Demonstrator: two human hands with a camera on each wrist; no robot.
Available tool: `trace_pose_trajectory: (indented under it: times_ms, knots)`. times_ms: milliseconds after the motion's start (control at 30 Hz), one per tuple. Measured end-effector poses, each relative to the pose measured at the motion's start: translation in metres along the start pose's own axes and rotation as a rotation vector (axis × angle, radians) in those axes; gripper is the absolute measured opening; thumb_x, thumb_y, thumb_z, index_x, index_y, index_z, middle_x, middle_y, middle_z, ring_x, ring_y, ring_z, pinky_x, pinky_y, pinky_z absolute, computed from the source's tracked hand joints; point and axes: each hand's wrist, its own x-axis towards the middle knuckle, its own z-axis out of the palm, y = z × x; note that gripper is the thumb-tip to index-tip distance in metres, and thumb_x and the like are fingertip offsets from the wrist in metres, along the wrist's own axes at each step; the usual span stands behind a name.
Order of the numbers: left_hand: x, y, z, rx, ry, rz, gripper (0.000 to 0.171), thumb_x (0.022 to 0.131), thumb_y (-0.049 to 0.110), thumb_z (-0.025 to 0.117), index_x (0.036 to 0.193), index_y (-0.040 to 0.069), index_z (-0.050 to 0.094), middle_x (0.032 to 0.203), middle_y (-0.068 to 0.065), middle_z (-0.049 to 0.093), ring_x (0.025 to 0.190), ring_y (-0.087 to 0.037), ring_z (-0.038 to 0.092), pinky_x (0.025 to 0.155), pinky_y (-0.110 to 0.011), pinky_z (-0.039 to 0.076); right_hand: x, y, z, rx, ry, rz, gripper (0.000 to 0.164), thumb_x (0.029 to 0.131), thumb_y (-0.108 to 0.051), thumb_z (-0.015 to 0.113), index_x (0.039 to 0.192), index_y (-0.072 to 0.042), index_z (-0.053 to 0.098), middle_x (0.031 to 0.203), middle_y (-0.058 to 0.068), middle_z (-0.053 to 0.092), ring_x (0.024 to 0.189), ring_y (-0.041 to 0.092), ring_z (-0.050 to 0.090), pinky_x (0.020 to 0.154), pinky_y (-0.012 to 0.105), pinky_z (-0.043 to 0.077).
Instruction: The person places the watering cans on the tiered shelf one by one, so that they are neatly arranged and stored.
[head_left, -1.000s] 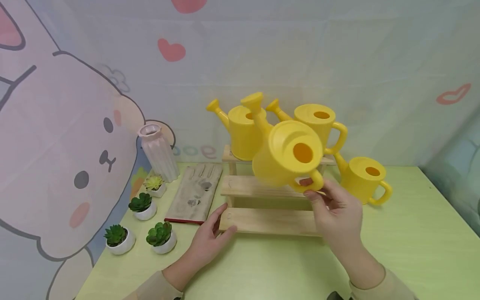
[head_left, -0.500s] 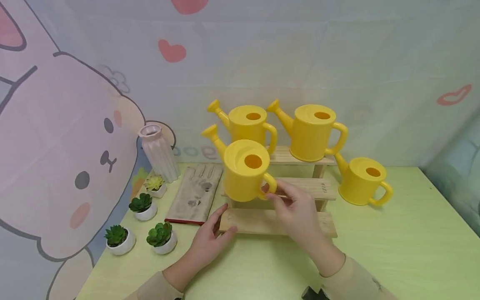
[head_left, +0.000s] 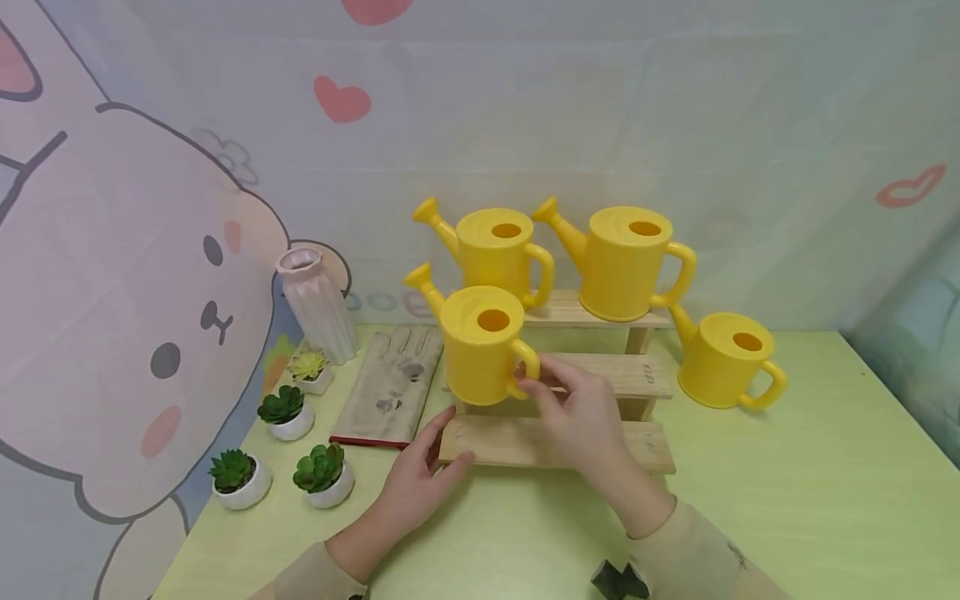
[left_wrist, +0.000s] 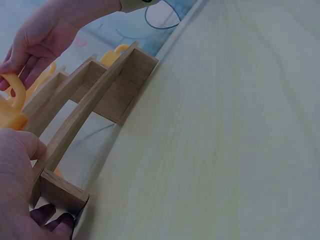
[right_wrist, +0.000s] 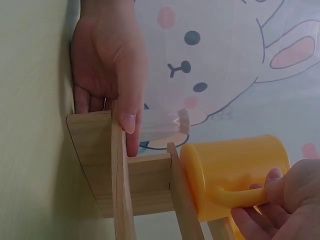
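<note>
My right hand [head_left: 587, 421] pinches the handle of a yellow watering can [head_left: 476, 354], which stands upright at the left end of the middle tier of a wooden three-step shelf [head_left: 540, 440]. In the right wrist view the can's base [right_wrist: 192, 182] meets the middle board. My left hand [head_left: 414, 482] grips the left end of the lowest step, thumb over the board and fingers round the side support [left_wrist: 62, 192]. Two more watering cans sit on the top tier, one at left [head_left: 491, 254] and one at right [head_left: 626, 267].
Another yellow watering can [head_left: 723, 362] stands on the table right of the shelf. To the left lie a grey glove [head_left: 390, 387] with a red edge, a pale ribbed vase [head_left: 318, 308] and several small potted succulents [head_left: 322, 479]. A printed backdrop hangs close behind.
My right hand has brought the watering can left and down from above the shelf, and its tilt has become upright at the middle tier. The left hand stays in place.
</note>
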Motion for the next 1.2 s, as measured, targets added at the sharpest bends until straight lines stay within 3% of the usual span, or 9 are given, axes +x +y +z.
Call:
trace_pose_trajectory:
  times_ms: [567, 933, 1200]
  knots:
    - [-0.0012, 0.0046, 0.0015, 0.008, 0.019, -0.011, 0.076, 0.094, 0.035, 0.075, 0.159, 0.023, 0.037, 0.161, -0.003, 0.044, 0.152, -0.023, 0.038, 0.122, -0.050, 0.034, 0.0025, 0.0015, 0.0029, -0.020, 0.007, 0.019, 0.027, 0.092, -0.019, 0.077, 0.116, -0.007, 0.075, 0.107, 0.012, 0.079, 0.098, 0.021, 0.077, 0.081, 0.036, 0.064]
    - [-0.0006, 0.0022, 0.0008, 0.004, 0.017, 0.001, 0.077, 0.094, 0.034, 0.076, 0.159, 0.022, 0.036, 0.160, -0.003, 0.046, 0.151, -0.021, 0.040, 0.122, -0.048, 0.036, 0.0023, 0.0020, 0.0036, 0.006, -0.001, 0.007, 0.026, 0.092, -0.019, 0.078, 0.116, -0.008, 0.075, 0.108, 0.009, 0.078, 0.100, 0.022, 0.077, 0.081, 0.034, 0.064]
    - [-0.0012, 0.0046, 0.0015, -0.006, 0.010, 0.002, 0.077, 0.095, 0.031, 0.075, 0.159, 0.020, 0.035, 0.159, -0.004, 0.047, 0.151, -0.022, 0.041, 0.122, -0.047, 0.034, -0.0025, 0.0000, -0.0029, 0.005, -0.026, 0.038, 0.040, 0.094, -0.032, 0.075, 0.130, -0.014, 0.067, 0.117, 0.003, 0.075, 0.108, 0.018, 0.073, 0.089, 0.028, 0.062]
